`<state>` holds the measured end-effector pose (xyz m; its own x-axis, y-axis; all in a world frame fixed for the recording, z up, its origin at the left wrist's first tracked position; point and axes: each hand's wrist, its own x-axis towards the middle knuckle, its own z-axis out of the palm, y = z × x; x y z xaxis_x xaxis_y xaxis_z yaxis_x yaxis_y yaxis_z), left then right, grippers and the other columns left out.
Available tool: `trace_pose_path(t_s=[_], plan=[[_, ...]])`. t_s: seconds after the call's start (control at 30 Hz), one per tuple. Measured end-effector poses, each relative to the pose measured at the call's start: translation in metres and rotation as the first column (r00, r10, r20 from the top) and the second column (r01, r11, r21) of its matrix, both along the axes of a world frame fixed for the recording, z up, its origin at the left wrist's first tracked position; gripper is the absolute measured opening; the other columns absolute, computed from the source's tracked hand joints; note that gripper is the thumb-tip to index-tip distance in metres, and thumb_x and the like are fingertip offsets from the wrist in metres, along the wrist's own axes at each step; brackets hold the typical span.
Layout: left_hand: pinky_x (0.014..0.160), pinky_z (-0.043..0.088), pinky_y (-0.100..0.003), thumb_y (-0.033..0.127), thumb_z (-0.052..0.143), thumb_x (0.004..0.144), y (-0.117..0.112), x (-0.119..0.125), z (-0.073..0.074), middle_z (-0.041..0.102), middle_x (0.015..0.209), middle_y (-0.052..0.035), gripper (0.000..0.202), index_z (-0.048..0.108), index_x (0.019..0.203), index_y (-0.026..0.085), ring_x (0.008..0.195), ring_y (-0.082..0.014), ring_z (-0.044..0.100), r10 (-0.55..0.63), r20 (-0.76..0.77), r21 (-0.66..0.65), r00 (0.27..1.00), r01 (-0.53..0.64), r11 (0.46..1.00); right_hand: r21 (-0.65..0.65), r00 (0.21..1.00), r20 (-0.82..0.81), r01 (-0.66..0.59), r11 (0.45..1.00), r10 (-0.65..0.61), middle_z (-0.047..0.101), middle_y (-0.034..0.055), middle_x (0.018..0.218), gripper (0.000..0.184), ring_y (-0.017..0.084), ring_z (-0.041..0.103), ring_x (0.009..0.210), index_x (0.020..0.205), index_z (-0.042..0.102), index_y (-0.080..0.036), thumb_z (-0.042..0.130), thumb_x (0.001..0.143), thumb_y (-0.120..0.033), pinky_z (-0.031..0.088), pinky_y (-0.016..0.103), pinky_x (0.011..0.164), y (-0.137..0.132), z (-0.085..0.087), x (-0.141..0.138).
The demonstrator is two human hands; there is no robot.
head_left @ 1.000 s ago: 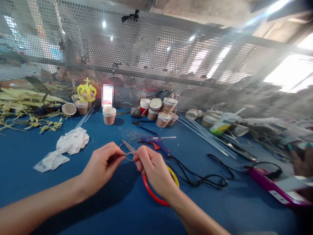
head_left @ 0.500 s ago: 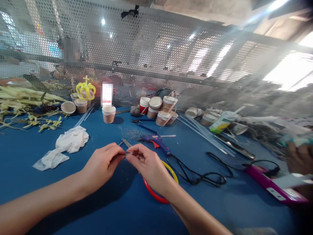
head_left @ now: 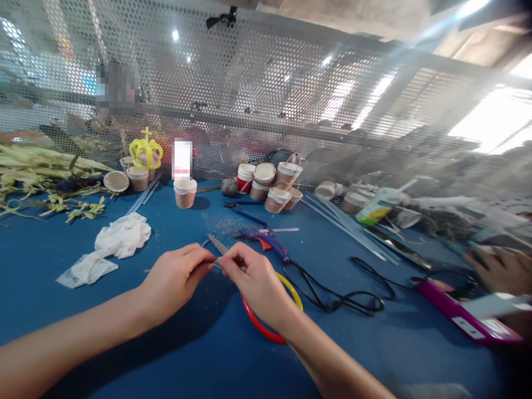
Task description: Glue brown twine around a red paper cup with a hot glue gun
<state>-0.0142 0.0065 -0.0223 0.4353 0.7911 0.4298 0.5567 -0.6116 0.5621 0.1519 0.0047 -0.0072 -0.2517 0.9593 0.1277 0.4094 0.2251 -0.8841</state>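
My left hand (head_left: 177,280) and my right hand (head_left: 255,282) meet fingertip to fingertip above the blue table (head_left: 174,363). Both are closed in a pinch on a thin grey strand (head_left: 216,265), of which only a short bit shows between them. Under my right hand lie scissors (head_left: 262,327) with one red and one yellow handle loop. Their blades point away to the left, past my fingertips, and my hand hides the pivot. Just beyond, a blue glue gun (head_left: 266,237) with a red trigger lies on its side.
Paper-wrapped cups (head_left: 277,199) and a grey twine ball (head_left: 229,187) stand along the perforated screen (head_left: 249,105). A phone (head_left: 183,158) shows above another cup (head_left: 185,195). White tissue (head_left: 122,235) lies left. Black cable (head_left: 332,305), purple power strip (head_left: 465,316) and a co-worker's hand (head_left: 499,269) are right.
My right fingertips have drawn slightly right, opening a small gap from my left ones with the strand across it. The co-worker's hand at the far right has moved left.
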Motion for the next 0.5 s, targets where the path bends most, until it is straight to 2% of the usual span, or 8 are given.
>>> trace_pose_path(t_s=[0.17, 0.23, 0.33, 0.5], plan=[[0.058, 0.043, -0.021, 0.016, 0.043, 0.084, -0.0007, 0.0004, 0.0060, 0.061, 0.068, -0.0009, 0.017, 0.058, 0.078, 0.016, 0.061, -0.0115, 0.055, -0.004, 0.062, -0.024, 0.998, 0.006, 1.000, -0.213, 0.948, -0.317, -0.105, 0.971, 0.033, 0.054, -0.0003, 0.064, 0.036, 0.008, 0.047, 0.051, 0.076, 0.051, -0.016, 0.039, 0.083, -0.049, 0.039, 0.021, 0.044, 0.0043, -0.0004, 0.0006], [0.057, 0.042, -0.021, 0.017, 0.043, 0.084, -0.0014, 0.0009, 0.0083, 0.062, 0.068, -0.0005, 0.016, 0.058, 0.077, 0.016, 0.060, -0.0112, 0.054, 0.002, 0.074, -0.040, 0.997, 0.001, 0.999, -0.239, 0.919, -0.394, -0.124, 0.963, 0.020, 0.053, -0.0017, 0.061, 0.034, 0.007, 0.046, 0.049, 0.074, 0.051, -0.016, 0.045, 0.081, -0.048, 0.038, 0.020, 0.043, 0.0046, -0.0020, 0.0003], [0.055, 0.041, -0.020, 0.018, 0.044, 0.083, -0.0026, 0.0017, 0.0100, 0.061, 0.066, 0.0002, 0.016, 0.059, 0.077, 0.016, 0.057, -0.0106, 0.053, 0.000, 0.086, -0.078, 0.996, 0.007, 0.997, -0.237, 0.893, -0.450, -0.142, 0.961, 0.021, 0.053, -0.0042, 0.059, 0.026, 0.005, 0.045, 0.046, 0.071, 0.048, -0.017, 0.056, 0.076, -0.041, 0.037, 0.019, 0.042, 0.0029, -0.0048, -0.0005], [0.053, 0.039, -0.019, 0.019, 0.044, 0.084, -0.0055, 0.0024, 0.0100, 0.059, 0.064, 0.0009, 0.018, 0.058, 0.074, 0.016, 0.055, -0.0097, 0.050, -0.004, 0.107, -0.124, 0.994, 0.018, 0.992, -0.228, 0.886, -0.463, -0.112, 0.967, -0.007, 0.053, -0.0052, 0.055, 0.027, 0.005, 0.045, 0.042, 0.068, 0.047, -0.017, 0.060, 0.074, -0.040, 0.037, 0.020, 0.041, 0.0005, -0.0054, -0.0030]])
